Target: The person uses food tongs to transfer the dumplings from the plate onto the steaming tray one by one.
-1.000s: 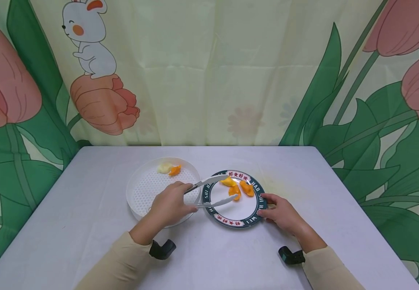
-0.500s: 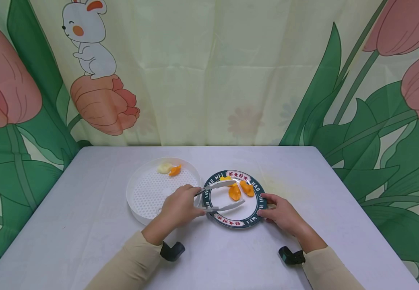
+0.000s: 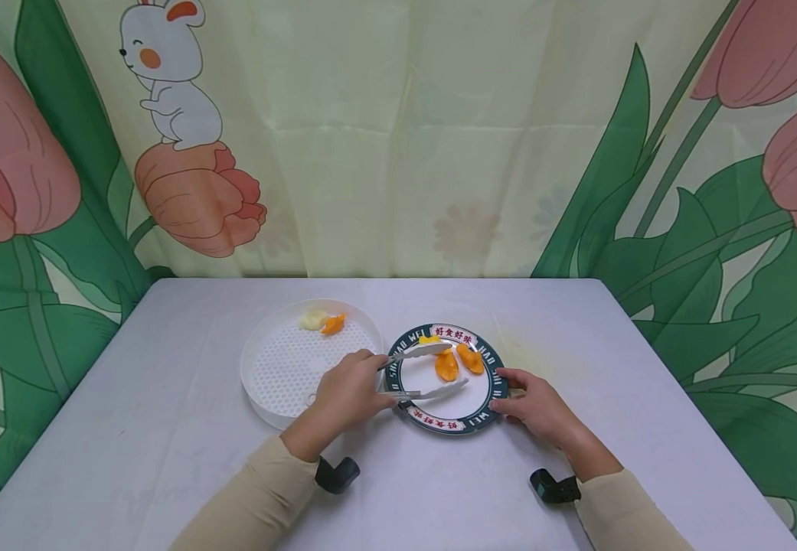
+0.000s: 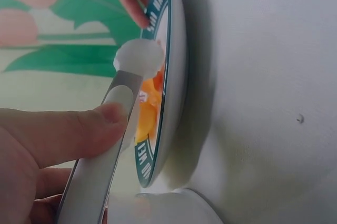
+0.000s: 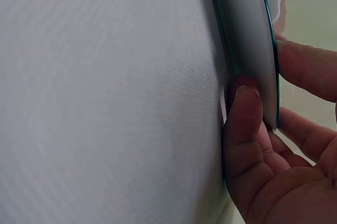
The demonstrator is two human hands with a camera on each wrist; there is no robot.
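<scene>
My left hand (image 3: 350, 390) grips a pair of tongs (image 3: 432, 394), white-tipped with grey-and-white handles. Their arms stand apart over the round plate (image 3: 432, 422), which has a dark green lettered rim. On that plate lie an orange dumpling-shaped piece (image 3: 446, 367), another orange piece (image 3: 470, 357) and a yellow piece (image 3: 429, 339) partly hidden by the upper tong arm. No piece is visibly pinched. At the plate's right edge, my right hand (image 3: 539, 405) holds the rim. The right wrist view shows its digits on both sides of the rim (image 5: 268, 19).
Left of the plate stands a round white tray (image 3: 260, 390) with a perforated-looking base, partly behind the left hand. A pale yellow piece (image 3: 313, 319) and an orange piece (image 3: 332, 324) lie at its back. A printed curtain (image 3: 398, 153) hangs behind the white-covered table (image 3: 129, 428).
My left hand has moved right and slightly toward me, carrying the tongs further over the plate. The right hand and the plate have stayed in place.
</scene>
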